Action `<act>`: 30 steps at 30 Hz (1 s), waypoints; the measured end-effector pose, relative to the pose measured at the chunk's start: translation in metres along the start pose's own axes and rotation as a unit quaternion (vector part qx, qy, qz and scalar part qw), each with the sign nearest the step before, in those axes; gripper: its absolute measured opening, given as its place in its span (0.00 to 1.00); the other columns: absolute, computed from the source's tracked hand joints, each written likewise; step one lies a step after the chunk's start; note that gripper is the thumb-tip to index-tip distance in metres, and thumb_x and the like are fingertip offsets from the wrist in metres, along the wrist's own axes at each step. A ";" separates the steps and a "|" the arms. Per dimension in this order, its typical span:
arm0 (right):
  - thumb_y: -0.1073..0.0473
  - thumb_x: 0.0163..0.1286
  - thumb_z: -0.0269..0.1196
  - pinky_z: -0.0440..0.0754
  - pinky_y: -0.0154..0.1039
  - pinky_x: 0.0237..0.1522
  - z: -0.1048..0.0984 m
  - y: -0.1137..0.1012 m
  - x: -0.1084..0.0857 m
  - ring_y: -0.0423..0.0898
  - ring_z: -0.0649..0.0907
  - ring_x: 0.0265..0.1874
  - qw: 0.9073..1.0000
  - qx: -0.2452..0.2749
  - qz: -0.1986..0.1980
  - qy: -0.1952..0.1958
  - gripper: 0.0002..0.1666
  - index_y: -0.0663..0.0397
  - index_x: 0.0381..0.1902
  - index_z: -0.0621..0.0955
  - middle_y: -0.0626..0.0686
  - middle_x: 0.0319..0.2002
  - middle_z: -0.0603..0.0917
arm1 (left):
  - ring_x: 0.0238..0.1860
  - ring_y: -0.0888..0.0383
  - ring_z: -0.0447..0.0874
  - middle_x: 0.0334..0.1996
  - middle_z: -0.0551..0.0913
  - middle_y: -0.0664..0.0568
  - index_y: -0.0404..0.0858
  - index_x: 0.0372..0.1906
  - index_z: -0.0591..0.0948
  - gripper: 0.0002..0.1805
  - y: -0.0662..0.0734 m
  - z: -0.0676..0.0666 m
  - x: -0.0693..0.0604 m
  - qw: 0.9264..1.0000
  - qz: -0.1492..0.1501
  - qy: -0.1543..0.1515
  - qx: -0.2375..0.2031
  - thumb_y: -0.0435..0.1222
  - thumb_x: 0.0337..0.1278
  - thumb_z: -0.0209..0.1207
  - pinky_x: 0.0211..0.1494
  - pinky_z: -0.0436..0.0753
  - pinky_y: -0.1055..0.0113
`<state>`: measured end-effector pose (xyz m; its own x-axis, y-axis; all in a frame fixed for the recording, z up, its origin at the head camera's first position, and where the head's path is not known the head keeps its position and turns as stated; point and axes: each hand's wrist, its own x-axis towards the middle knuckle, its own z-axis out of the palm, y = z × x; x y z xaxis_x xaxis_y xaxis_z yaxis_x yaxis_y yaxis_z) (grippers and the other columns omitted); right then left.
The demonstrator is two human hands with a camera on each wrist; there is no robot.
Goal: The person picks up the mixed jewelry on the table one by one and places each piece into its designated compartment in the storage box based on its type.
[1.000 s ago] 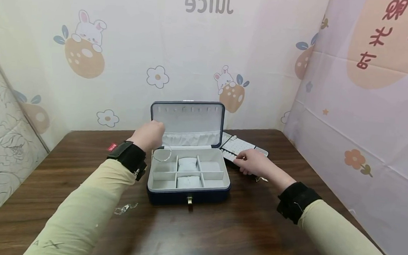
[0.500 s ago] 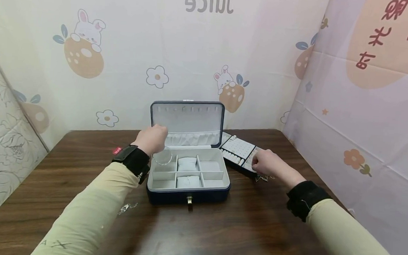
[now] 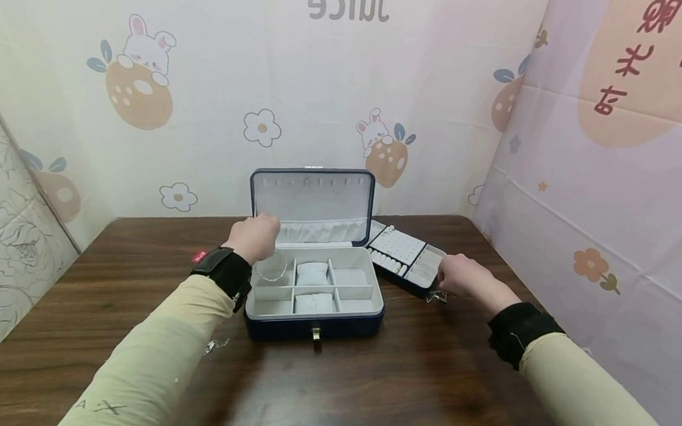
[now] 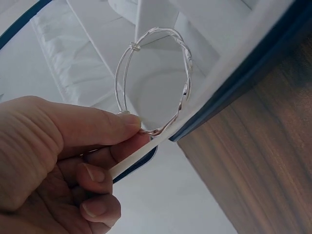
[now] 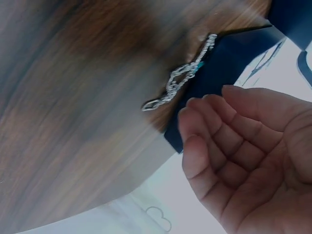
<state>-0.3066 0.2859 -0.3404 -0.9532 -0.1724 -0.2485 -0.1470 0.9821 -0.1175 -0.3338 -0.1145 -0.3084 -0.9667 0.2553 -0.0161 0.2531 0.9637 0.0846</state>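
My left hand (image 3: 254,239) pinches a silver bangle (image 4: 188,68) between thumb and forefinger. The bangle has a twisted band and hangs upright over the back left compartment of the navy jewelry box (image 3: 340,327). Beside the right end of a jewelry tray (image 3: 398,244) is my right hand (image 3: 465,276), its fingers loosely bent with nothing between them in the right wrist view (image 5: 253,151). Close to these fingers, a silver chain (image 5: 178,80) with a small teal spot lies on the table against the tray's dark side.
The box's lid (image 3: 312,201) stands raised, with small hooks along its top. White cushions (image 3: 314,274) fill the two middle compartments. A small silver chain piece (image 3: 215,345) lies on the wooden table (image 3: 330,395) by my left forearm. Printed cloth (image 3: 219,88) hangs behind.
My right hand has moved right from over the tray's ring rolls to its right end, uncovering the tray. My left hand has shifted slightly right and down, still holding the bangle.
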 end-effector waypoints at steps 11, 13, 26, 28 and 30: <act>0.66 0.53 0.70 0.78 0.46 0.34 0.015 0.017 0.009 0.50 0.79 0.30 1.000 -0.016 -0.023 0.000 0.06 0.57 0.30 0.83 0.52 0.29 0.82 | 0.41 0.45 0.85 0.47 0.86 0.41 0.35 0.49 0.85 0.12 0.006 0.010 0.001 1.000 -0.012 0.008 0.014 0.27 0.69 0.54 0.43 0.84 0.46; 0.67 0.55 0.70 0.77 0.45 0.34 0.016 0.018 0.009 0.50 0.79 0.30 1.000 -0.013 -0.021 -0.004 0.06 0.57 0.30 0.83 0.52 0.29 0.82 | 0.40 0.45 0.85 0.47 0.86 0.41 0.35 0.49 0.85 0.12 0.007 0.013 0.000 1.000 -0.015 0.008 0.024 0.27 0.70 0.54 0.42 0.84 0.46; 0.70 0.65 0.64 0.77 0.41 0.31 0.021 0.013 0.009 0.48 0.79 0.28 0.999 -0.017 0.001 -0.029 0.04 0.60 0.37 0.83 0.53 0.29 0.81 | 0.39 0.47 0.86 0.48 0.85 0.41 0.36 0.48 0.85 0.10 0.009 0.025 -0.001 0.997 0.001 0.031 0.066 0.28 0.69 0.56 0.36 0.84 0.47; 0.71 0.64 0.63 0.77 0.41 0.30 0.021 0.013 0.010 0.48 0.79 0.27 0.999 -0.021 0.001 -0.029 0.03 0.61 0.36 0.82 0.53 0.28 0.81 | 0.38 0.47 0.85 0.48 0.86 0.41 0.36 0.49 0.85 0.11 0.009 0.027 0.000 0.997 0.003 0.029 0.067 0.28 0.70 0.56 0.36 0.84 0.47; 0.71 0.64 0.64 0.77 0.40 0.29 0.021 0.013 0.010 0.48 0.79 0.27 0.999 -0.024 -0.001 -0.030 0.03 0.61 0.36 0.82 0.54 0.28 0.80 | 0.38 0.48 0.85 0.47 0.86 0.42 0.37 0.49 0.85 0.10 0.008 0.028 0.000 0.998 0.004 0.027 0.065 0.28 0.71 0.55 0.36 0.84 0.48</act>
<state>-0.3121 0.2950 -0.3644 -0.9358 -0.1767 -0.3051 -0.1624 0.9841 -0.0720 -0.3306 -0.1044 -0.3352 -0.9642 0.2625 0.0370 0.2608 0.9643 -0.0459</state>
